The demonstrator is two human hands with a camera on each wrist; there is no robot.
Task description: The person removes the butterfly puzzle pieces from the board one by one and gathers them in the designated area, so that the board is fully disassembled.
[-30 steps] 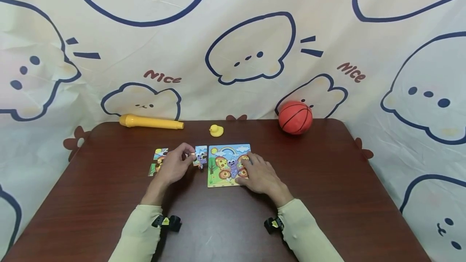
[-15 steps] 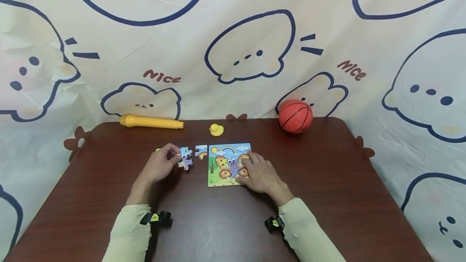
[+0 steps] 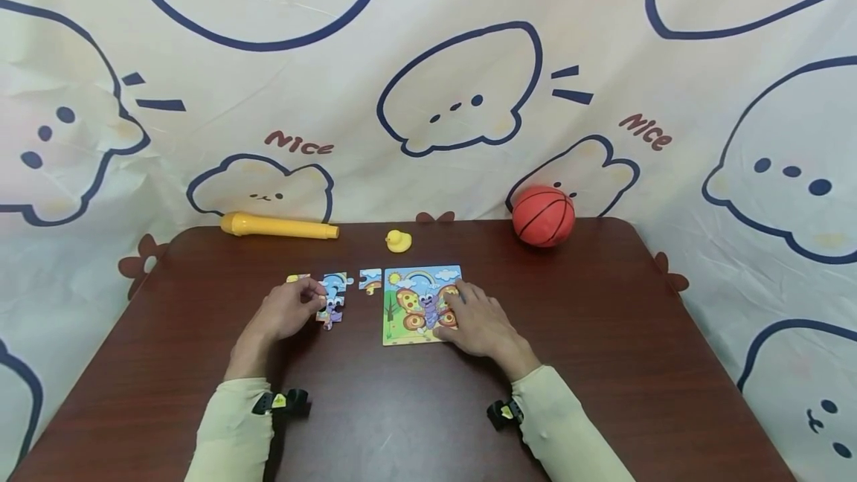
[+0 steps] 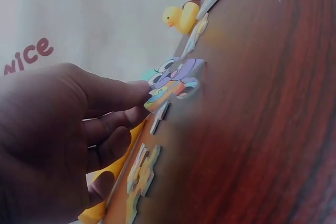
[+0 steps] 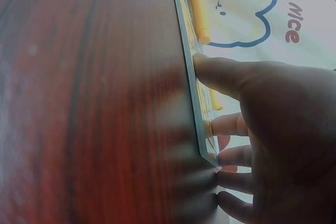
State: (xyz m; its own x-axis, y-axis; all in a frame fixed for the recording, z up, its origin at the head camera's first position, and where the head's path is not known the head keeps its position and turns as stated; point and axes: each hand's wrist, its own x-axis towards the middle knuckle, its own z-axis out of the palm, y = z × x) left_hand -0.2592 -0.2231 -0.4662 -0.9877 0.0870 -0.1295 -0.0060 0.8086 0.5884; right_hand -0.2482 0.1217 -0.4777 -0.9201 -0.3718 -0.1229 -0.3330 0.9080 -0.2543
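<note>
A butterfly puzzle board (image 3: 410, 306) lies mid-table. My right hand (image 3: 452, 305) rests flat on its right half, fingers spread and the thumb at the near edge; in the right wrist view the fingers (image 5: 231, 124) press on the thin board (image 5: 190, 72). My left hand (image 3: 318, 297) is left of the board and pinches a purple and blue puzzle piece (image 3: 331, 309), seen close in the left wrist view as the piece (image 4: 176, 78) at the thumb tip of my left hand (image 4: 137, 92). A small loose piece (image 3: 370, 280) lies by the board's top left corner. Another piece (image 3: 335, 282) lies just behind the held one.
At the table's back edge stand a yellow flashlight (image 3: 277, 225), a small yellow duck (image 3: 398, 241) and an orange ball (image 3: 543, 216). More pieces (image 4: 140, 174) lie under my left palm, one corner (image 3: 297, 278) showing. A printed curtain hangs behind the brown table (image 3: 602, 333).
My left hand has carried the purple piece left and a little nearer, away from the board, uncovering the small loose piece by the board. The right hand has stayed on the board.
</note>
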